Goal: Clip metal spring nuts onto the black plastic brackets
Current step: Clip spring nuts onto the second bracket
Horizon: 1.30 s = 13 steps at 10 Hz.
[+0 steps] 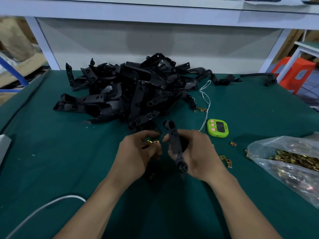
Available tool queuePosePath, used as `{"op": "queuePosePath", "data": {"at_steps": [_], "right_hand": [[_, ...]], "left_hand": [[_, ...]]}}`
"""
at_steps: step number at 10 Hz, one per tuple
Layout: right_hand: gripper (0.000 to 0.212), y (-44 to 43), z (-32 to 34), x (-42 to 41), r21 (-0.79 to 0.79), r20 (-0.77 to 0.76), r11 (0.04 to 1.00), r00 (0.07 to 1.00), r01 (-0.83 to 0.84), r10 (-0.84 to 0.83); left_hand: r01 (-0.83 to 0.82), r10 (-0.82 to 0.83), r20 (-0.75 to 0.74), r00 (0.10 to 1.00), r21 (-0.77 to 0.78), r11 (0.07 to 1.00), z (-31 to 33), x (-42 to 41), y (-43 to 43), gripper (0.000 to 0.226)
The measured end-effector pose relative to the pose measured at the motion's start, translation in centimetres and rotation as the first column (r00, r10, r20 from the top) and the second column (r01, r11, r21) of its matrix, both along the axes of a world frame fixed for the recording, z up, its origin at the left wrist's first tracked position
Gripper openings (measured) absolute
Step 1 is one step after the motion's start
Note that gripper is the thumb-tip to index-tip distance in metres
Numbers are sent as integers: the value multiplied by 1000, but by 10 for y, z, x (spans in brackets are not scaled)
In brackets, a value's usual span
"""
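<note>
My right hand [198,153] grips a long black plastic bracket [174,144], held nearly upright above the green table mat. Just left of it, my left hand [138,152] pinches a small brass-coloured spring nut [154,141] between its fingertips, a short gap from the bracket's side. A large heap of black brackets [131,90] lies on the mat behind my hands. A clear plastic bag [290,161] holding several more spring nuts sits at the right.
A green digital timer [217,128] with a white cord lies right of the heap. Loose nuts [226,160] are scattered beside the bag. Single brackets [259,77] lie at the back right. A white cable [43,208] crosses the near left; a shelf frame stands behind.
</note>
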State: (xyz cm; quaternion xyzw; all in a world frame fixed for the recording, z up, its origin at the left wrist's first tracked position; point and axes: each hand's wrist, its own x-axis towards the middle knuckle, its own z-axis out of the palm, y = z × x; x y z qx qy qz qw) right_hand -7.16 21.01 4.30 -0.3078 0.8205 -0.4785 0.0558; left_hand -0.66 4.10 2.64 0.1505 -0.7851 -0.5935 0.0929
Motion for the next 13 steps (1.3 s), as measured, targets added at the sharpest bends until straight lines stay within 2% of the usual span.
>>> {"op": "queuePosePath", "data": {"at_steps": [1,3,4,5,6,7,8,9,10,11,13], "right_hand": [[36,-1,1,2,99,-110,995,994,-16,27],[41,2,-2,1,90,-107,996,994,15,-5],[34,1,1,1,-70,60,996,997,58,-54],[31,1,3,0,-100,254,994,967,45,-18],[49,0,12,-1,-276,532,957,844,93,71],[20,2,14,-6,-280,487,952,873,120,34],[15,6,9,-2,-207,394,978,917,28,57],[8,4,5,1,-254,454,961,891,112,16],[7,2,5,2,-276,442,949,897,151,-14],[8,5,7,2,-233,376,966,926,113,-18],[13,8,7,-3,-190,328,980,944,53,13]], "left_hand": [[69,-69,-5,998,-29,997,1,2,-1,32],[111,-111,-29,993,-7,994,3,3,2,32],[106,-98,-85,991,94,990,5,4,4,33],[79,-63,-116,991,142,987,6,5,7,31],[42,-22,-154,988,122,992,4,4,10,32],[58,-47,-206,977,46,997,5,5,9,34],[70,-68,-226,972,2,998,6,6,6,39],[75,-57,-241,969,67,995,9,6,6,43],[55,-31,-197,980,120,991,10,7,9,30],[41,-28,-119,992,100,994,8,6,11,13],[65,-62,-20,998,251,966,8,5,11,11]]}}
